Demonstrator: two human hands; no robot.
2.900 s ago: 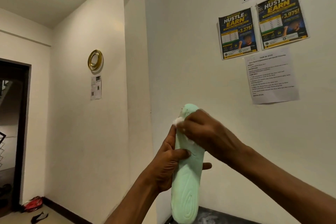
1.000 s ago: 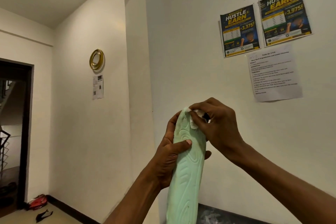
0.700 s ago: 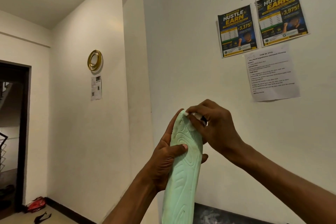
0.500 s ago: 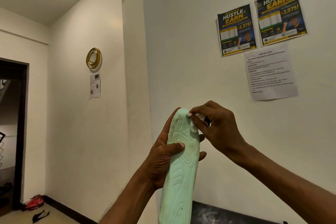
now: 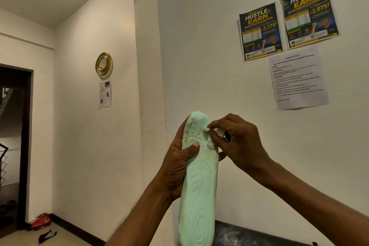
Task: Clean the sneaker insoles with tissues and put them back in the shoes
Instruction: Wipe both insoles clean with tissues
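A pale mint-green insole (image 5: 199,189) stands upright in front of me, its patterned underside facing me. My left hand (image 5: 176,168) grips it from the left around the upper half, thumb pressed on the front. My right hand (image 5: 238,142) pinches a small crumpled white tissue (image 5: 214,132) against the insole's upper right edge, near the top end. The sneakers are out of view.
A white wall with two posters (image 5: 288,20) and a printed sheet (image 5: 298,80) is right behind the insole. A dark marbled surface (image 5: 249,234) lies below. At left are a dark doorway (image 5: 14,142), a red item (image 5: 41,221) and a dark scrap (image 5: 47,234) on the floor.
The insole has been turned so its patterned underside faces me. My right hand with the tissue has slid slightly down from the tip to the upper right edge.
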